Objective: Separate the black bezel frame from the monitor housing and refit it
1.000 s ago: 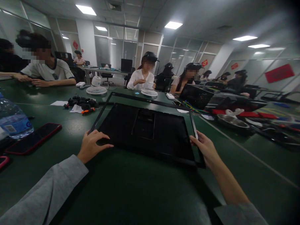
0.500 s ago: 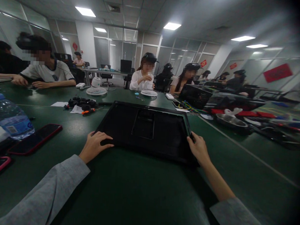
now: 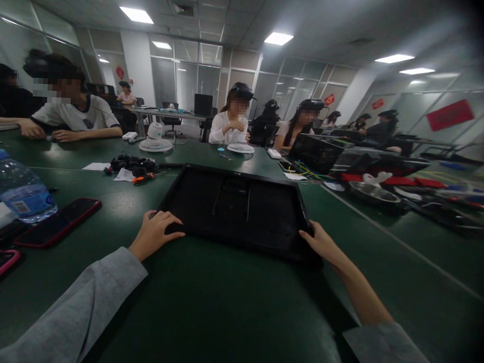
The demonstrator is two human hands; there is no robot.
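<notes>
A black rectangular panel with a raised rim point(image 3: 264, 225) lies in front of me on the green table point(image 3: 220, 309). Near its middle is a recessed section with two upright ridges. My left hand point(image 3: 156, 232) grips the near left corner, its thumb over the rim and its fingers along the left edge. On the near right corner, my right hand point(image 3: 321, 241) has its thumb over the rim, and its other fingers are mostly hidden behind the edge.
At left are a water bottle point(image 3: 23, 193) and a dark phone with a red edge point(image 3: 59, 221). Beyond the panel lie black parts with an orange piece point(image 3: 144, 178) and white round grilles point(image 3: 155, 145). A metal bowl point(image 3: 374, 192) stands at right; people sit around the table.
The right side of the panel has shifted; the pale gap along its inner right and far edges no longer shows. My right hand has moved slightly down and right with it.
</notes>
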